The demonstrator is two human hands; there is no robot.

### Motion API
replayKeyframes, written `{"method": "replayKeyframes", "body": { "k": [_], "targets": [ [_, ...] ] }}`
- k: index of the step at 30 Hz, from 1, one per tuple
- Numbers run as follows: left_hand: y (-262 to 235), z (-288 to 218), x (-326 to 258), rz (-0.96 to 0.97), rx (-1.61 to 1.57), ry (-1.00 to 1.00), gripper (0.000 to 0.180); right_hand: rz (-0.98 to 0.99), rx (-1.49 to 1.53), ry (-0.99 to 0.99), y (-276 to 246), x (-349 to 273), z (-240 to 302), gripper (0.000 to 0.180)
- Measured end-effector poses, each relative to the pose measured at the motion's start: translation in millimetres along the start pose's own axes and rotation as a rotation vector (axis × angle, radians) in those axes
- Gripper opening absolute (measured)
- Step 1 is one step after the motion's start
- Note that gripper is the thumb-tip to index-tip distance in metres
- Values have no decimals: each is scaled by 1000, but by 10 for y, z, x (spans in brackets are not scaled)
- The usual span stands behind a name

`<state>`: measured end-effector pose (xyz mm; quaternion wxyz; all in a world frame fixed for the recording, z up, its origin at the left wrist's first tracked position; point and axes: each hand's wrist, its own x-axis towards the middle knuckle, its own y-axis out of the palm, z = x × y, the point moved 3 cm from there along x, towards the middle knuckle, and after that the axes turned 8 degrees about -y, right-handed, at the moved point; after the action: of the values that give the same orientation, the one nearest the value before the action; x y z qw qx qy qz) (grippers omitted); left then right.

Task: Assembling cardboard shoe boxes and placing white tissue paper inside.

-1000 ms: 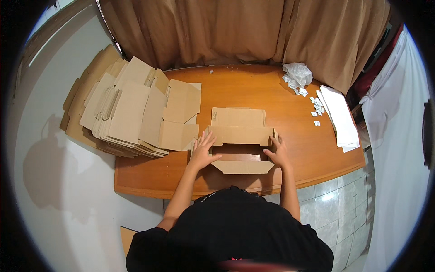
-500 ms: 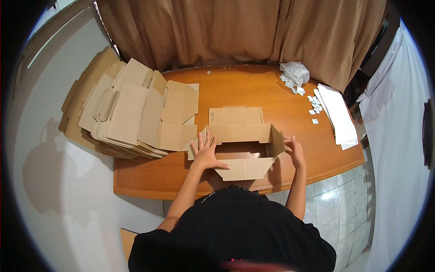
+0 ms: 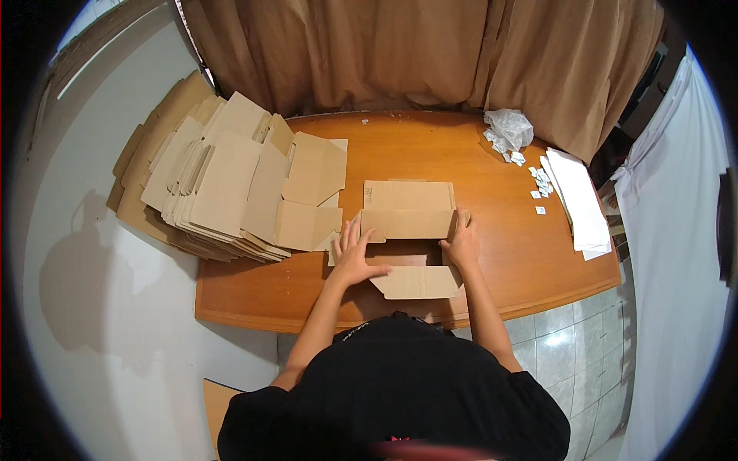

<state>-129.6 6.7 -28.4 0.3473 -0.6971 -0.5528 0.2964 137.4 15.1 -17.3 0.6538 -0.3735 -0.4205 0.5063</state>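
Your left hand (image 3: pixel 355 257) lies open and flat on the half-folded brown cardboard box (image 3: pixel 409 238) to pin it down, while your right hand (image 3: pixel 463 244) grips its right wall to keep it upright.

Flat cardboard stack (image 3: pixel 231 184) crowds table (image 3: pixel 492 192) left; bare wood right of box (image 3: pixel 409 223)

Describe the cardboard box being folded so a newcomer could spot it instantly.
On the wooden table, near its front edge, sits the half-folded cardboard box, between the left hand and right hand. Unlike the flat cardboard stack to its left, its walls stand up.
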Motion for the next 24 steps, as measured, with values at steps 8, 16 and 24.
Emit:
{"method": "replayKeyframes", "body": {
  "k": [8,16,24],
  "targets": [
    [-283,610,-36,-143,-273,-475,73,145,0,89,-72,63,48,103],
    [-400,-241,-98,-53,-800,-36,53,170,31,40,-32,142,96,104],
    [37,-398,-28,274,-193,63,67,211,24,57,-34,107,126,102]
  ]
}}
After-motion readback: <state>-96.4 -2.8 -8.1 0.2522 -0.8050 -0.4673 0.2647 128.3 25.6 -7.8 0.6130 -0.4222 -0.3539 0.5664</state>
